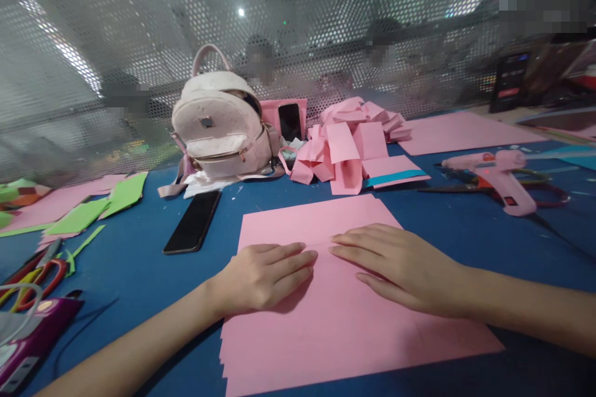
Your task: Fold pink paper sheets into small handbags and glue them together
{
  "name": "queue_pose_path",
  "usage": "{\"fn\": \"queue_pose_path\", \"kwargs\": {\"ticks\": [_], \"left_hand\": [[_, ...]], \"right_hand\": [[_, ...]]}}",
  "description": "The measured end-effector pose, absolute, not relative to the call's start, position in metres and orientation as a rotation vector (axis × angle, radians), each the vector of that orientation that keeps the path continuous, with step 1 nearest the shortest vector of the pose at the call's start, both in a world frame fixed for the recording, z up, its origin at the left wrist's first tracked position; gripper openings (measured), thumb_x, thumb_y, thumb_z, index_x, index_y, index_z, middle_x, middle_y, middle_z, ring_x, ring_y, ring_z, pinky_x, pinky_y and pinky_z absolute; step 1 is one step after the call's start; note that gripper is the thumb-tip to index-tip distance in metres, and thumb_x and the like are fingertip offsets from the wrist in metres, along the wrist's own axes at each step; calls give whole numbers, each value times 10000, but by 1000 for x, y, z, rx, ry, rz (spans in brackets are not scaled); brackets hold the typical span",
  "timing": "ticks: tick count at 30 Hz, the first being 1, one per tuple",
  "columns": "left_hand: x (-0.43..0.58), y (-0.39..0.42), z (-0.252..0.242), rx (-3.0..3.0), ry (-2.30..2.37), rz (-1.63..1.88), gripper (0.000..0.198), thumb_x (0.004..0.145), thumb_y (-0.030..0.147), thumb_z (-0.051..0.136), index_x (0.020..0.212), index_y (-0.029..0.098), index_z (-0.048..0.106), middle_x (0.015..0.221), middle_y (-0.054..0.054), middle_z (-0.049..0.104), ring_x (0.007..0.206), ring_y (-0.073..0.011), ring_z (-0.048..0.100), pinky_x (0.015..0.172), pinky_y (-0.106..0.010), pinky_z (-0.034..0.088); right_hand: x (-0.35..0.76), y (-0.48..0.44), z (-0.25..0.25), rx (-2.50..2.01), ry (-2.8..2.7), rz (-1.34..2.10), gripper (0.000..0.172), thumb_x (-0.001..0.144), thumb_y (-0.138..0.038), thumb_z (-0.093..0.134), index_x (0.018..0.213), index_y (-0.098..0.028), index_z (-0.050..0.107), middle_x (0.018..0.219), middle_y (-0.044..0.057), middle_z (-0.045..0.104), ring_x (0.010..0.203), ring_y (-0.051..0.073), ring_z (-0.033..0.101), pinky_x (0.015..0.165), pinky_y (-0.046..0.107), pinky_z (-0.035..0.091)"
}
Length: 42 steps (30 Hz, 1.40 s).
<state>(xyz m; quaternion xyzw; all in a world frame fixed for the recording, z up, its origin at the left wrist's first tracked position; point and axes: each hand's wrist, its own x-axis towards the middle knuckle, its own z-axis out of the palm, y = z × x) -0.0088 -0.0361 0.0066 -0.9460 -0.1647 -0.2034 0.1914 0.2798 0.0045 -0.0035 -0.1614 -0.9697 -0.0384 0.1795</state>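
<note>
Several large pink paper sheets [326, 347] lie in a loose stack in front of me, their left edges uneven. Across the upper part of the top sheet runs a crease or folded edge. My left hand [267, 276] presses flat on the paper, fingers stretched to the right. From the other side my right hand [395, 267] rests on the same sheet, its fingers extended and slightly spread. The fingertips of both hands come close at the crease without touching. Neither hand grasps anything. Both thumbs are partly hidden.
A black phone [193, 223] lies left of the paper, with a pale backpack [221, 127] behind. Folded pink paper pieces [349, 142] are piled at the back. A pink glue gun [503, 177] stands right. Scissors [41, 282] and a purple power strip [40, 341] are left.
</note>
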Motion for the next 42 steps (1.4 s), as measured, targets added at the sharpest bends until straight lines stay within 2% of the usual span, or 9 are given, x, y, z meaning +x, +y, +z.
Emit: {"fn": "queue_pose_path", "kwargs": {"ticks": [6, 12, 29, 34, 42], "left_hand": [[-8, -36, 6, -2629, -472, -537, 190, 968, 140, 520, 1040, 128, 696, 1172, -54, 738, 1037, -213, 723, 796, -290, 633], [-9, -37, 6, -2650, -452, -543, 190, 961, 121, 529, 1065, 101, 686, 1175, -82, 737, 1052, -233, 716, 780, -321, 637], [-2, -36, 5, -2620, -498, -545, 169, 923, 153, 607, 1058, 129, 706, 1151, -37, 748, 1027, -225, 725, 717, -295, 629], [2, -37, 8, -2630, -463, -488, 204, 926, 174, 602, 1097, 121, 702, 1168, -51, 741, 1063, -226, 712, 788, -311, 628], [1, -37, 7, -2646, -435, -458, 229, 932, 185, 595, 1130, 121, 691, 1202, -63, 725, 1115, -220, 687, 870, -319, 605]], "right_hand": [[281, 5, -7, -476, -2759, -95, 387, 986, -219, 445, 1348, -145, 560, 1324, 123, 645, 1164, 280, 616, 954, 480, 525], [281, 4, -5, -470, -2759, -87, 385, 988, -217, 438, 1345, -141, 563, 1322, 123, 646, 1157, 281, 618, 952, 483, 525], [281, 9, -12, -485, -2765, -26, 406, 977, -216, 443, 1367, -163, 544, 1340, 112, 633, 1190, 271, 594, 992, 473, 496], [282, 17, -17, -463, -2787, 79, 465, 963, -88, 368, 1385, -190, 536, 1366, 101, 615, 1233, 244, 571, 1020, 457, 485], [284, 19, -19, -496, -2794, 195, 497, 959, -107, 385, 1443, -183, 468, 1418, 88, 574, 1289, 229, 534, 1086, 438, 451]]}}
